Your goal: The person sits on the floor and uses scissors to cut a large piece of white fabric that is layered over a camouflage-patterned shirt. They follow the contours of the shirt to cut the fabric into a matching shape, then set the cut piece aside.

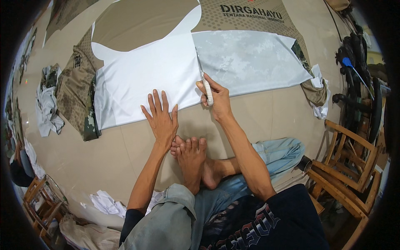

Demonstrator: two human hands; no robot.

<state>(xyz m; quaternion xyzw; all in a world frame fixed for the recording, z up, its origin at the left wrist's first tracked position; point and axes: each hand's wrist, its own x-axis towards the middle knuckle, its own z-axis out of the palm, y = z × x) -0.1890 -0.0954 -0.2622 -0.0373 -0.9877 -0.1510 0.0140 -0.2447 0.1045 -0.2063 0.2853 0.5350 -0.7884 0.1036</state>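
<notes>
A sheet of white fabric (146, 79) lies spread on the tiled floor over brown camouflage-patterned cloth (77, 89). My left hand (160, 118) rests flat, fingers apart, on the near edge of the white fabric. My right hand (216, 98) grips the white handles of a pair of scissors (203, 77). Their blades point away from me into the fabric, along a cut line between the plain white part and a pale grey patterned part (250, 60).
I sit on the floor with my bare feet (193, 156) crossed just below my hands. Fabric scraps lie at the left (48, 106), at the lower left (106, 204) and at the right (321, 93). A wooden chair (346, 166) stands at the right.
</notes>
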